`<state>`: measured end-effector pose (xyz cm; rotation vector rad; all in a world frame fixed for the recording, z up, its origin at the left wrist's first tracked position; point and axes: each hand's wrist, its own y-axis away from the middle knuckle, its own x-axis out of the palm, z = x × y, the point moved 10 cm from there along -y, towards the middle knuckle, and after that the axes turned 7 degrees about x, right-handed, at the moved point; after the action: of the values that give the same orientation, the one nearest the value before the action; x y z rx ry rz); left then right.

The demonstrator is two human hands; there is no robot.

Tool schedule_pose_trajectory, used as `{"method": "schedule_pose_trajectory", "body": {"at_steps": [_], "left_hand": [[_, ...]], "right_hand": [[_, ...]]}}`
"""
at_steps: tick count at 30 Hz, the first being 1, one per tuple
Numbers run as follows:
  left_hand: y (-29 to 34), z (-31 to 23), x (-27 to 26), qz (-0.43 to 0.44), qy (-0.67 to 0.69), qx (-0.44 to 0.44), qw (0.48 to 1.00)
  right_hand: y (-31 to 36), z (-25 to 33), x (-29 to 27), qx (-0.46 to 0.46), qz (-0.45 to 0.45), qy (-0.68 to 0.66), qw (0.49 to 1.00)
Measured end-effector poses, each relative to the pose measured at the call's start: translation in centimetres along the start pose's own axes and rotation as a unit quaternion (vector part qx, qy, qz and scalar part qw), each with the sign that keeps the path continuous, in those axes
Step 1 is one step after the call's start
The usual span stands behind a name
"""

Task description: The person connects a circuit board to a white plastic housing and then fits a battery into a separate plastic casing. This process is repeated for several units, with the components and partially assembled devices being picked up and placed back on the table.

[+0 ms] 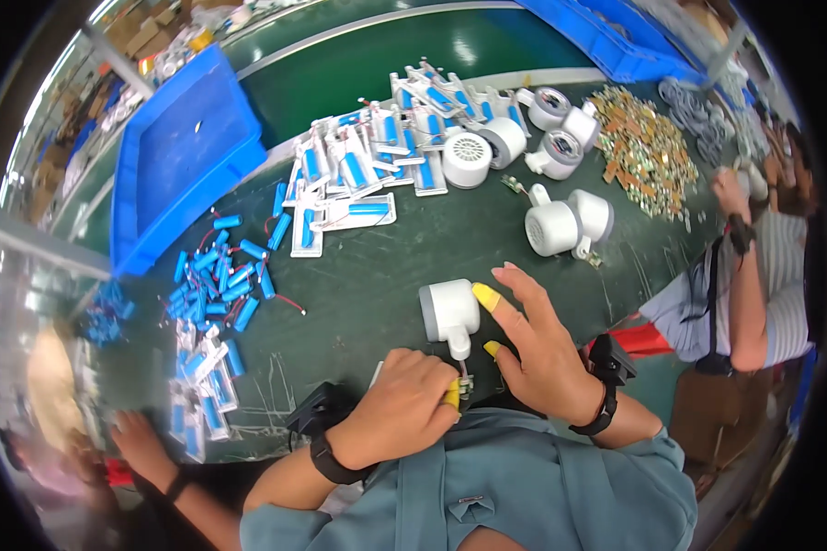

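A white round fan head with a grey rim [452, 310] lies on its side on the green table in front of me, its short neck towards me. From the neck a thin wire runs to a small circuit board [467, 386]. My left hand [404, 397] is closed, a yellow-covered fingertip pressed at the board's edge; a white sliver shows behind its knuckles, the rest hidden. My right hand [544, 354] is open with fingers spread. Its yellow-covered index fingertip is at the fan head's right side, and the thumb, also yellow-tipped, is apart from the neck.
White handle shells with blue batteries [354, 170] pile up at the back; loose blue batteries [220, 275] lie left. More fan heads [553, 228] and a circuit-board heap [648, 147] are right. Blue bins [127, 197] stand at the edges. Co-workers' hands [142, 445] show on both sides.
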<state>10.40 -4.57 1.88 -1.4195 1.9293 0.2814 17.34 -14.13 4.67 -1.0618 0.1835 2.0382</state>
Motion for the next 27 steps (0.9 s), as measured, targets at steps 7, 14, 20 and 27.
{"method": "schedule_pose_trajectory", "body": {"at_steps": [7,14,20,27], "left_hand": [[-0.9,-0.7,2.0,-0.045,-0.007,0.012,0.999],[0.6,1.0,0.3,-0.033,0.207,-0.075,0.975],[8.9,4.9,-9.6,-0.334,0.535,-0.203,0.749],[25.7,4.8,-28.3,-0.503,-0.018,-0.271,0.821]], "right_hand": [[0.4,-0.4,2.9,-0.026,0.094,0.022,0.995],[0.2,-0.6,3.0,0.023,0.088,-0.033,0.995],[0.7,-1.3,2.6,0.063,0.078,-0.079,0.992],[1.2,-1.4,3.0,0.038,0.101,-0.016,0.994]]}}
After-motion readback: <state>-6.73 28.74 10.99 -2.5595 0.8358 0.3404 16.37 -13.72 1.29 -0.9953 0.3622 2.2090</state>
